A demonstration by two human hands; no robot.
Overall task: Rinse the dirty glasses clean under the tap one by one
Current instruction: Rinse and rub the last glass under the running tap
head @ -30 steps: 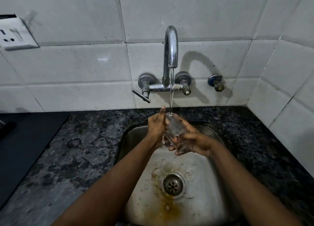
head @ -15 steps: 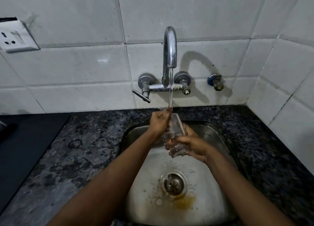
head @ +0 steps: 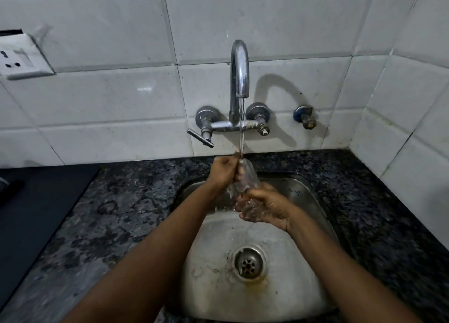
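Your left hand has its fingers curled round the upper part of the glass, near the rim, with the fingertips reaching in toward the mouth where the water lands; how far they go inside you cannot tell, since spray and blur hide it. Your right hand cups the lower end of the glass, fingers wrapped round its base from below and the thumb side on top. The glass is clear, tilted with its mouth up and away from you, held above the back half of the sink between both hands. A thin stream of water falls from the tap straight onto the rim of the glass and your left fingertips. The tap is a curved chrome spout fixed to the white tiled wall, with a lever handle to its left. Below your hands the sink's drain shows, with a rusty stain just in front of it. Dark speckled stone counter surrounds the sink. A white socket sits on the wall at far left.
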